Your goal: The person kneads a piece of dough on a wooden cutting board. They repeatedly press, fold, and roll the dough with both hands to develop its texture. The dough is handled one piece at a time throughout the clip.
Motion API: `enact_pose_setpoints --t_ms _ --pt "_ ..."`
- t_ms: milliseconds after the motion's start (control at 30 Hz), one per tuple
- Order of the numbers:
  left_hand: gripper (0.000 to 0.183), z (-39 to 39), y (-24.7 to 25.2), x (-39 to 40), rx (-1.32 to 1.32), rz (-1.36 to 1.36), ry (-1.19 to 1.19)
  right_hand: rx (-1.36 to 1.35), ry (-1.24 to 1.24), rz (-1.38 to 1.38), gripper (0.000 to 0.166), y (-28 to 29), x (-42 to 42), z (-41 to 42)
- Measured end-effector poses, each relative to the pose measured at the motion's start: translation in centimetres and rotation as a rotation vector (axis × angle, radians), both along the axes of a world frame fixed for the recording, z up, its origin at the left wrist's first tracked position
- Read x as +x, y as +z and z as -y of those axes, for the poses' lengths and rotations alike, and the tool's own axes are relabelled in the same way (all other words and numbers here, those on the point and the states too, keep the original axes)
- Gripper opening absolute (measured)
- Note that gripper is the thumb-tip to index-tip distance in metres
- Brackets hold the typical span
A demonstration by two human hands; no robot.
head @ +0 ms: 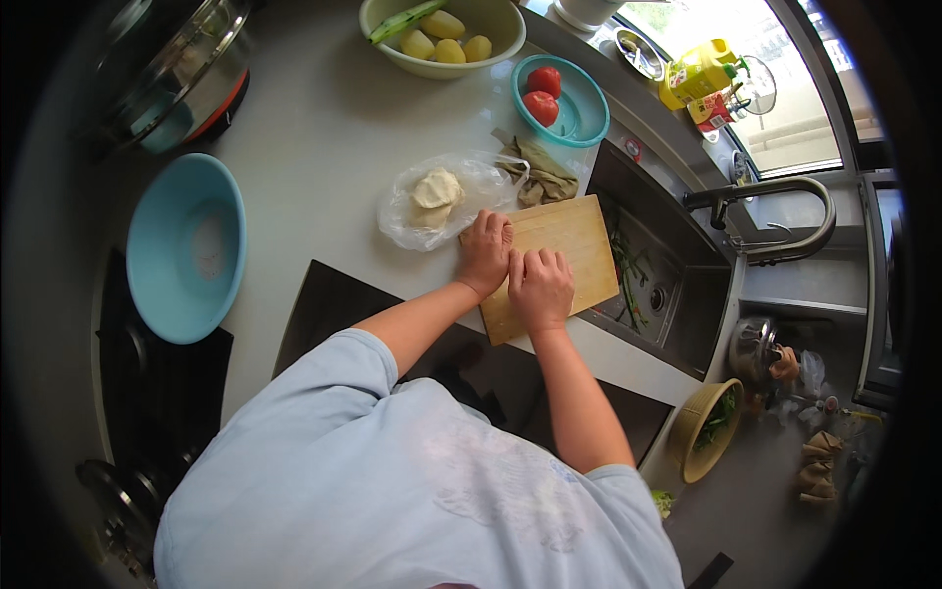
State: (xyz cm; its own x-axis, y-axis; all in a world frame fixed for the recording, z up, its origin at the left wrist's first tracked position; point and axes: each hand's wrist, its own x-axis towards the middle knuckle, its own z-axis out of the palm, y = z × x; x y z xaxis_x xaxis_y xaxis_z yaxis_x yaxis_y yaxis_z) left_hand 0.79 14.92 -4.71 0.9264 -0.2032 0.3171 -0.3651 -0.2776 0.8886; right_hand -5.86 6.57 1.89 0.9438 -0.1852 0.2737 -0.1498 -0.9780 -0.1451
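Observation:
Both of my hands meet over a wooden cutting board [570,243] at the counter's front edge. With fingers curled, my left hand [486,254] is at the board's left part, its fingertips close to my right hand [542,288]. The right fingers are bent down towards the board too. Whatever may be under or between the fingers is hidden from above. Just beyond my left hand, a lump of pale dough [437,193] sits in a clear plastic bag [401,221] spread on the counter.
A sink [688,313] with green vegetable scraps adjoins the board's right side. Behind lie a crumpled cloth [546,175], a teal basin [578,129] with two tomatoes [542,108], and a bowl [441,70] of peeled potatoes. A blue basin [165,265] stands at left.

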Motion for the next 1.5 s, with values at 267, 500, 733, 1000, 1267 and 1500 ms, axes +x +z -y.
enact_pose_setpoints --t_ms 267,500,733,1000,1267,1500 --pt "0.013 -0.5 0.4 0.1 -0.020 -0.043 -0.074 0.012 -0.077 0.030 0.023 -1.8 1.3 1.4" --pt "0.014 -1.3 1.1 0.0 -0.041 -0.126 -0.147 0.151 -0.004 0.021 0.022 -3.1 8.4 4.5" --pt "0.014 -1.3 1.4 0.0 -0.003 -0.069 -0.138 0.165 -0.026 0.133 0.029 -4.4 10.4 6.0" --pt "0.013 -1.0 0.9 0.4 -0.007 -0.043 -0.106 0.382 -0.412 -0.531 0.040 2.1 8.8 5.3" --pt "0.013 -0.5 0.8 -0.3 0.034 -0.053 -0.165 0.168 -0.416 -0.214 0.025 -1.7 -1.1 1.1" --pt "0.013 -1.1 1.5 -0.7 0.078 -0.073 -0.161 0.110 -0.365 -0.230 0.027 -2.2 1.5 2.0"
